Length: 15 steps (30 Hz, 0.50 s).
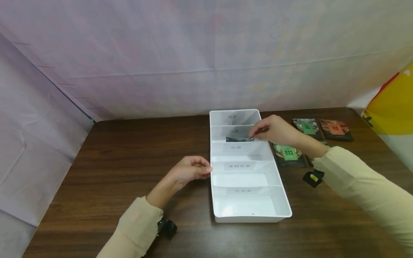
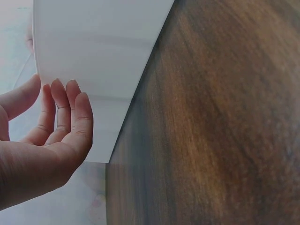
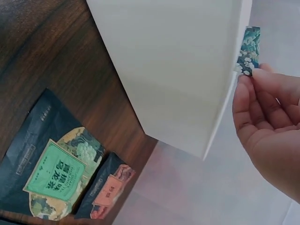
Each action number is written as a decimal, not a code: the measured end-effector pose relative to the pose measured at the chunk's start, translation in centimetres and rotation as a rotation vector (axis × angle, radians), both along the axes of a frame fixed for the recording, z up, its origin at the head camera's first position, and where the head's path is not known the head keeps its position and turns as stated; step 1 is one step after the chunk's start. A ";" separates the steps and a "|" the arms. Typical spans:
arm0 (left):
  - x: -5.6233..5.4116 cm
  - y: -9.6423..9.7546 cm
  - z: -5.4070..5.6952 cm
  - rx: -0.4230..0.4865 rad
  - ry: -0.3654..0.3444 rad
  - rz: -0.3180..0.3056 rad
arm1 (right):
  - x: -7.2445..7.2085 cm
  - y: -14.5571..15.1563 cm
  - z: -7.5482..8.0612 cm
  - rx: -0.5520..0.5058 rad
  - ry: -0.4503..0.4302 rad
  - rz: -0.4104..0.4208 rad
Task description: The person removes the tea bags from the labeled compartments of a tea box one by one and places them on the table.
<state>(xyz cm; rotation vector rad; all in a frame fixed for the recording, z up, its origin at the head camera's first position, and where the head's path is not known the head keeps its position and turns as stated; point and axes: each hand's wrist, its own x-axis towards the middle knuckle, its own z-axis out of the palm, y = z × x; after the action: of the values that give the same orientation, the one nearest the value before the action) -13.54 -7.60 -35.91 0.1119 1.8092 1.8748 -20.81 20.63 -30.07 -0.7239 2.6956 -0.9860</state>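
Observation:
A long white divided box (image 1: pixel 251 206) stands on the table, its compartments marked with printed labels. At its left rim is my left hand (image 1: pixel 190 170); the left wrist view shows the thumb at the rim and the fingertips against the outer wall, gripping the edge. Over the second compartment from the far end, my right hand (image 1: pixel 274 130) pinches the upper edge of a dark tea sachet (image 1: pixel 238 139) between thumb and fingers. The sachet's lower part is hidden inside the box. Its teal, flower-patterned top (image 3: pixel 249 49) sticks up above the rim in the right wrist view.
Right of the box lie several dark tea sachets: a green-labelled one (image 1: pixel 288 154) nearest, another green one (image 1: pixel 307 127) behind, and an orange-labelled one (image 1: pixel 336 129) farthest right. My right forearm partly covers some. A pale curtain (image 1: pixel 155 71) hangs behind the brown table (image 1: pixel 129 154).

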 end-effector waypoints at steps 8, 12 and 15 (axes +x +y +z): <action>0.0 -0.1 0.0 -0.012 -0.001 0.001 | 0.4 0.5 1.3 -0.065 0.016 -0.076; 0.0 -0.1 0.0 -0.012 -0.005 0.000 | 0.8 0.6 2.0 -0.097 -0.008 -0.145; 0.0 -0.1 0.0 -0.012 -0.009 0.000 | 1.1 0.8 2.8 -0.126 -0.024 -0.178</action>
<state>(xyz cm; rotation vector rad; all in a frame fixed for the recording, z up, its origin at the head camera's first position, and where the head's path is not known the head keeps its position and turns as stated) -13.53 -7.66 -35.93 0.0994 1.8146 1.8613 -19.73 21.46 -27.31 -0.4956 2.7339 -1.2070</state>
